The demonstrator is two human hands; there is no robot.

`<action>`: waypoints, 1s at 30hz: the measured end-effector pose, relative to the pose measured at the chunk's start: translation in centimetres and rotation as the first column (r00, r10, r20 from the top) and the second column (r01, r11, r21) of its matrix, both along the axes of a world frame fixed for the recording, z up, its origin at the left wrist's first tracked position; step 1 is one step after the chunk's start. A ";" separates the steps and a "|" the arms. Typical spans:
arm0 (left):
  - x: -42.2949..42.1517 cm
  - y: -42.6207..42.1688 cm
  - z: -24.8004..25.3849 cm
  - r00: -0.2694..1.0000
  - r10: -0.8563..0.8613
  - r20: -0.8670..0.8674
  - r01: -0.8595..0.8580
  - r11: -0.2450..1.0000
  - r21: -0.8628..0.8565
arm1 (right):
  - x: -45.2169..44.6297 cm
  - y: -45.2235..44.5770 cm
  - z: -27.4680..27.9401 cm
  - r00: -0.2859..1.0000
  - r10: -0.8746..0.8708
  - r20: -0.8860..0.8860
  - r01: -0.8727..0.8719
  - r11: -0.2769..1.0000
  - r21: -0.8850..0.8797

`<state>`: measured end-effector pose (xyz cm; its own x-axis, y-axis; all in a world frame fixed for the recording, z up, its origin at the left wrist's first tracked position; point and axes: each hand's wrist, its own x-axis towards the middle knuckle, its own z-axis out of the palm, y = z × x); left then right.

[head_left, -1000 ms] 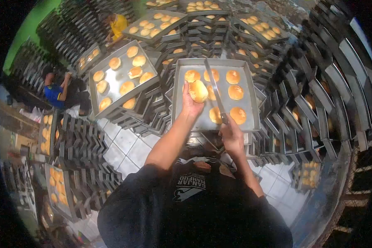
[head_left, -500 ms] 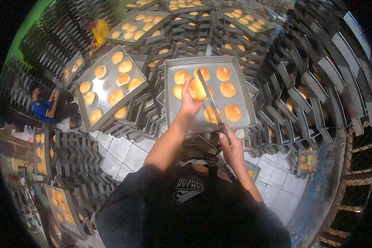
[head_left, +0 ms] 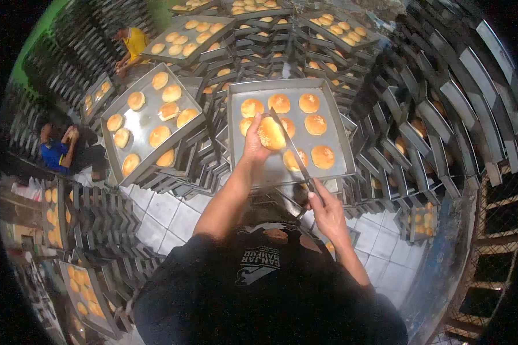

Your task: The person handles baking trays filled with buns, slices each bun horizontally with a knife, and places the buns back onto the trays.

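My left hand (head_left: 255,144) is closed around a round bun (head_left: 271,133), golden with a paler side, raised above the metal tray (head_left: 335,170) in front of me. In my right hand (head_left: 326,214) is the dark handle of a long knife (head_left: 299,156). Its blade slants up and to the left along the right side of the held bun; whether it cuts into the crumb cannot be made out. Several golden buns lie in the tray, among them a bun (head_left: 322,156) near its front right corner. The held bun and the blade hide part of others.
Another tray of buns (head_left: 120,165) sits tilted at the left. Stacked metal trays (head_left: 259,49) rise behind, with more stacks (head_left: 437,121) on the right. Two people are at the left, one in a yellow shirt (head_left: 136,41), one in a blue shirt (head_left: 56,153). White floor tiles (head_left: 166,207) show below.
My left hand and the bun have moved slightly down and left. The knife and my right hand have shifted a little lower, the blade still beside the bun.
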<state>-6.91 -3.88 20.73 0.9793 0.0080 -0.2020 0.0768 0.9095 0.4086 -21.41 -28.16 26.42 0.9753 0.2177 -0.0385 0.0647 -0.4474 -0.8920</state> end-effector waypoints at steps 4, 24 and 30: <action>-0.4 -1.7 -2.9 0.978 -0.109 0.178 0.083 0.986 0.148 | 1.3 0.7 1.4 0.994 -0.033 -0.108 0.032 0.999 -0.010; -1.7 -0.8 -1.8 0.994 0.058 0.092 -0.077 0.974 0.212 | 1.2 -3.0 0.9 0.985 0.164 -0.060 -0.165 0.986 -0.011; -3.8 -5.0 -1.3 0.978 -0.121 0.169 0.071 0.959 0.273 | 3.5 -0.9 1.4 0.971 0.135 -0.199 -0.130 0.991 0.039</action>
